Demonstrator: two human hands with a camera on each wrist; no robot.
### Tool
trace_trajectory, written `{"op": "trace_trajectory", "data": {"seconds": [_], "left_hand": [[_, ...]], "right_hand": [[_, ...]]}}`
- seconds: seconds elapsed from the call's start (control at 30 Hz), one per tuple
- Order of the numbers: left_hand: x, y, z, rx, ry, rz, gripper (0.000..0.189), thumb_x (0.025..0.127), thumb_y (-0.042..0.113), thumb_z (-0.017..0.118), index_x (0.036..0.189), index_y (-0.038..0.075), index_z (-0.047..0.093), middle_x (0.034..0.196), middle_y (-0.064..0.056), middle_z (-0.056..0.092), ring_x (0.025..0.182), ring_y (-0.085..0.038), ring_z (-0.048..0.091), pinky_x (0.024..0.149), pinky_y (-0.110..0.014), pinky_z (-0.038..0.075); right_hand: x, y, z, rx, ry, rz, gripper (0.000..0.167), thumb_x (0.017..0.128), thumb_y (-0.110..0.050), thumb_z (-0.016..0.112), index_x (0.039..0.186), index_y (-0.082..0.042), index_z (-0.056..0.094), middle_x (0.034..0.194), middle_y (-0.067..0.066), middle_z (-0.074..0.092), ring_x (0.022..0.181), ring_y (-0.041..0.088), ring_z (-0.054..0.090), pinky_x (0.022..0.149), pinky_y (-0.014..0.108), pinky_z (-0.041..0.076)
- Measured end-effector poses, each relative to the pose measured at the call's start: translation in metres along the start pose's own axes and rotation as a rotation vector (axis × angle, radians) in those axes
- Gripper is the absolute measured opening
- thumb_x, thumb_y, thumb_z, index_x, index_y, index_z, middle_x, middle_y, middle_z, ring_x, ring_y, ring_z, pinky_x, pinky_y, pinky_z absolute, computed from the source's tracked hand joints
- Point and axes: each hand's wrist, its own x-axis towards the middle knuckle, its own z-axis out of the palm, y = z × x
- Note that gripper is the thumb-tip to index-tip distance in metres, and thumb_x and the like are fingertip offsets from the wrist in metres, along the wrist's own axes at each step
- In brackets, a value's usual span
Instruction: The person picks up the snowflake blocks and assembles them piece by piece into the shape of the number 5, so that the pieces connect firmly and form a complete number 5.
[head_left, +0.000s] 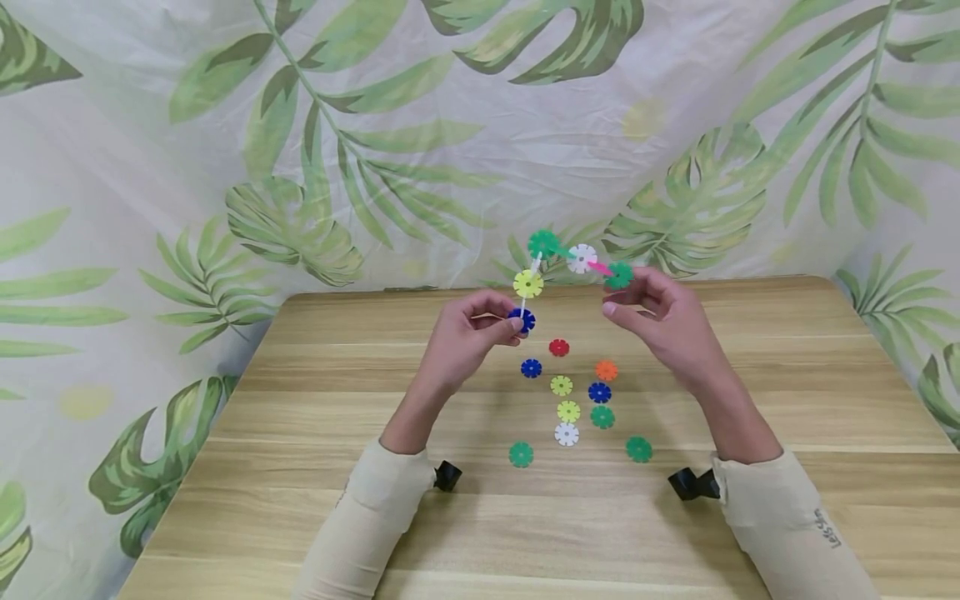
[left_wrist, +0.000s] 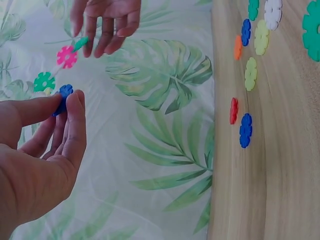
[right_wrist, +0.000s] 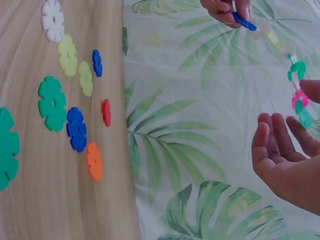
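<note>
A curved chain of slotted plastic snowflake discs is held up above the far table edge. My left hand [head_left: 472, 333] pinches the blue disc [left_wrist: 63, 99] at its lower left end between thumb and fingers. From there the chain runs through a yellow disc [head_left: 528, 284], green disc [head_left: 543, 244], white disc [head_left: 582, 258] and pink disc [left_wrist: 67, 57], with others seen edge-on. At the far end is a green disc [head_left: 619, 276]. My right hand [head_left: 663, 321] is right beside that disc, its fingers loosely bent and its thumb apart from them.
Loose discs lie flat on the wooden table [head_left: 300, 483] below the hands: red [head_left: 558, 347], orange [head_left: 606, 371], white [head_left: 567, 434], and several blue, yellow and green ones. A leaf-patterned cloth [head_left: 360, 150] hangs behind the table. Black wrist mounts [head_left: 448, 476] stick out from the sleeves.
</note>
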Motion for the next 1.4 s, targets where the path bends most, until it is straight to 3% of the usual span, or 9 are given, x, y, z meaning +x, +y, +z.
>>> {"op": "trace_trajectory", "data": {"seconds": [0.3,0.43,0.63,0.87,1.1,1.4], "left_hand": [[0.003,0.000,-0.004,-0.073,0.065,-0.001,0.012,0.098,-0.007,0.070,0.110,-0.006,0.069,0.099,-0.008,0.073,0.087,-0.022,0.080,0.081,-0.033,0.068],[0.003,0.001,-0.005,-0.088,0.076,0.009,0.010,0.097,-0.007,0.070,0.107,-0.006,0.068,0.097,-0.007,0.073,0.085,-0.017,0.080,0.080,-0.032,0.068],[0.002,0.002,-0.005,-0.063,0.091,0.030,0.010,0.097,-0.005,0.072,0.106,-0.005,0.070,0.094,-0.006,0.074,0.081,-0.013,0.077,0.076,-0.029,0.067],[0.001,0.001,-0.006,-0.032,0.104,0.051,0.012,0.096,-0.006,0.073,0.107,-0.006,0.070,0.090,0.000,0.073,0.079,-0.012,0.073,0.073,-0.025,0.064],[0.000,0.000,-0.006,-0.033,0.108,0.061,0.011,0.096,-0.005,0.074,0.106,-0.005,0.071,0.091,-0.002,0.074,0.079,-0.012,0.073,0.072,-0.025,0.065],[0.002,-0.002,-0.006,-0.014,0.122,0.069,0.012,0.095,-0.004,0.075,0.107,-0.005,0.072,0.089,0.001,0.071,0.077,-0.012,0.071,0.070,-0.023,0.062]], "right_hand": [[0.005,0.020,-0.005,-0.206,-0.165,0.097,0.043,0.105,-0.023,0.071,0.143,-0.004,0.062,0.139,0.016,0.067,0.121,0.023,0.064,0.092,0.016,0.056],[0.009,0.032,-0.009,-0.264,-0.214,0.123,0.045,0.105,-0.024,0.072,0.142,-0.002,0.062,0.140,0.019,0.067,0.125,0.031,0.065,0.091,0.015,0.055],[0.016,0.054,-0.018,-0.373,-0.277,0.135,0.046,0.104,-0.024,0.073,0.141,0.001,0.064,0.138,0.022,0.068,0.125,0.034,0.066,0.094,0.017,0.055],[0.024,0.081,-0.025,-0.450,-0.330,0.129,0.038,0.101,-0.013,0.074,0.135,0.002,0.068,0.132,0.020,0.072,0.120,0.034,0.069,0.104,0.047,0.060],[0.025,0.099,-0.024,-0.538,-0.399,0.101,0.033,0.096,-0.011,0.079,0.128,-0.002,0.073,0.117,0.013,0.077,0.109,0.027,0.071,0.097,0.041,0.061],[0.025,0.097,-0.014,-0.593,-0.445,0.033,0.028,0.092,-0.006,0.083,0.120,-0.005,0.077,0.110,0.007,0.079,0.102,0.023,0.071,0.094,0.046,0.062]]}}
